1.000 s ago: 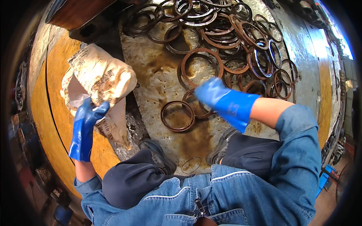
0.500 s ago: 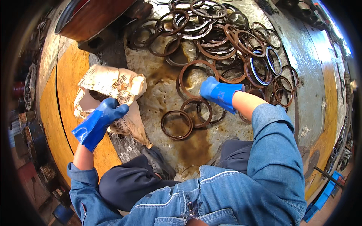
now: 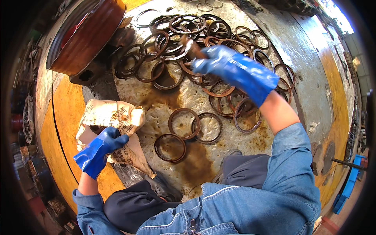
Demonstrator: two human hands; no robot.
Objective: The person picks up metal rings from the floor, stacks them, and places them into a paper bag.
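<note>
My right hand point(image 3: 231, 68), in a blue rubber glove, is over the near side of a heap of rusty metal rings point(image 3: 188, 24). Its fingers are closed on a brown ring point(image 3: 192, 47), smeared by motion and seen nearly edge-on. My left hand point(image 3: 107, 145), also gloved in blue, pinches the opening of a paper sack point(image 3: 111, 111) with dark print. Something dark shows inside the sack; I cannot make it out. Nearer to me, a few loose rings lie on the stained floor, among them one flat dark ring point(image 3: 169, 148).
A rusty drum point(image 3: 92, 37) stands tilted at the far left beside the heap. Yellow-painted floor point(image 3: 66, 117) runs along the left. On the right, a blue tray point(image 3: 348, 184) and a dark rod point(image 3: 348, 164) lie near the edge of view.
My right hand has lifted a large rusty ring off the floor and swung it away from me over the heap. My left hand keeps its grip on the sack. The view has shifted.
</note>
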